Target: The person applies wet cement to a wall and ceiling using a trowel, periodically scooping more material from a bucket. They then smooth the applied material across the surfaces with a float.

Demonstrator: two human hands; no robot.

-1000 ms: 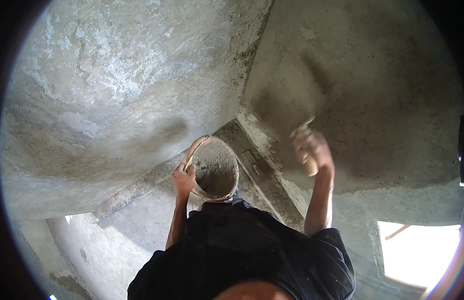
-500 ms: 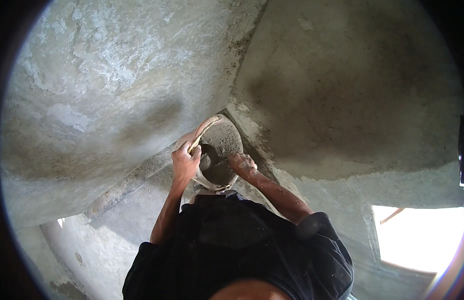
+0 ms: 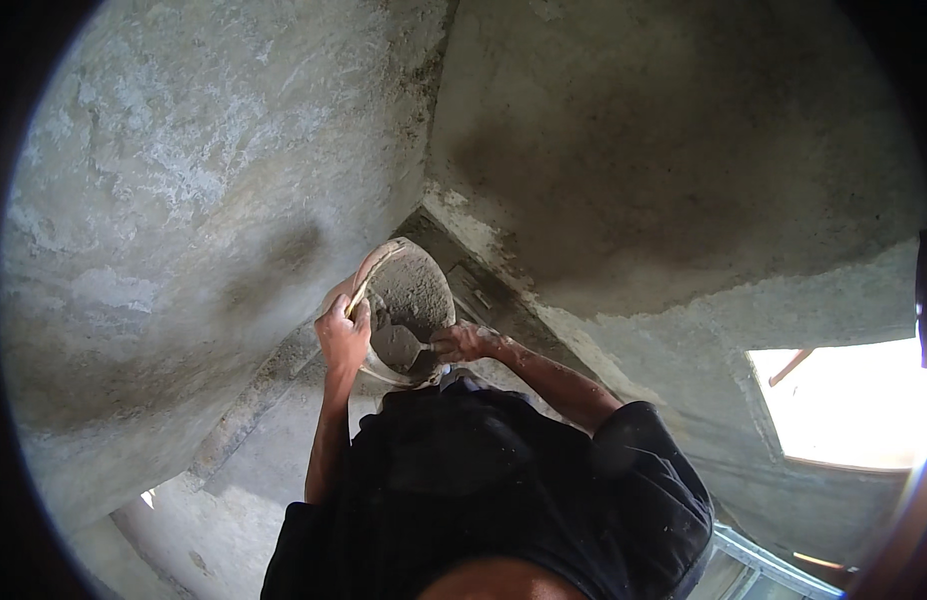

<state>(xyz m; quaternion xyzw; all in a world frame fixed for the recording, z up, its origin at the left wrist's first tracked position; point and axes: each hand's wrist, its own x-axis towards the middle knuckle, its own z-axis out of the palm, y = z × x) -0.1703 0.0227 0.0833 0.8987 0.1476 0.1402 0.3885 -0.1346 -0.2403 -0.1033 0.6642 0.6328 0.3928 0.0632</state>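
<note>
A round, mortar-crusted bucket (image 3: 368, 266) is held tilted in front of my body. Grey mortar (image 3: 421, 287) coats its inside and lies in it. My left hand (image 3: 344, 333) is closed round the left edge of the bucket, fingers wrapped over the rim. On the opposite side, my right hand (image 3: 464, 342) grips the short handle of a trowel (image 3: 396, 346), whose rounded grey blade is inside the bucket. The fingers round the trowel handle are partly hidden. Specks of mortar dot my right forearm.
Rough plastered walls (image 3: 184, 200) meet in a corner just ahead of the bucket. A darker damp patch (image 3: 604, 200) covers much of the right wall. A bright opening (image 3: 844, 405) is at the right. Below the left wall runs a ledge (image 3: 246, 415).
My hands and the bucket have shifted slightly left in view. The trowel blade now shows flat inside the bucket, and my right hand has turned and moved a little lower.
</note>
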